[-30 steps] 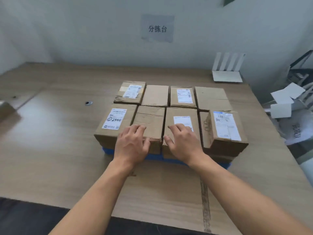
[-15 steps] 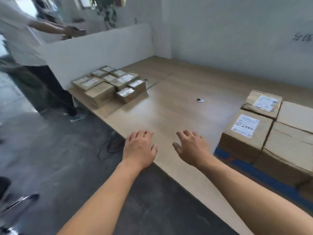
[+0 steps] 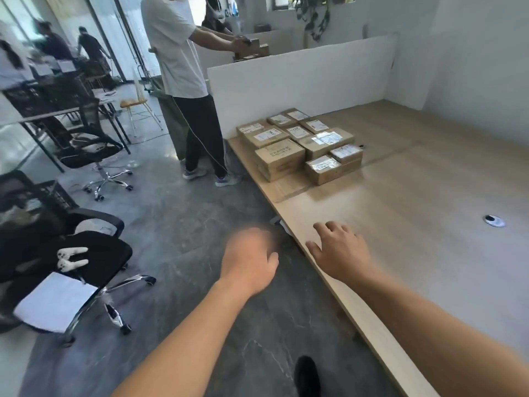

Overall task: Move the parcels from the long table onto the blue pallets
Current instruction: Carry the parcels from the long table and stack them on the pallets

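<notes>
Parcels [image 3: 300, 144], brown cartons, sit packed edge to edge in a tight block at the far end of the long surface [image 3: 415, 210], just beside a white partition [image 3: 300, 78]. They are probably grouped that way so they can be picked off one after another. They are well apart from both hands, and the blue pallets are out of view.

The right grip [image 3: 340, 253] hovers over the near edge of the surface, fingers spread and empty. The left grip [image 3: 249, 262] hangs over the floor. It is blurred but looks relaxed and holds nothing.

Most cartons carry white shipping labels, some glaring under tape, and one has printing on its lid. None of it can be read from here.
</notes>
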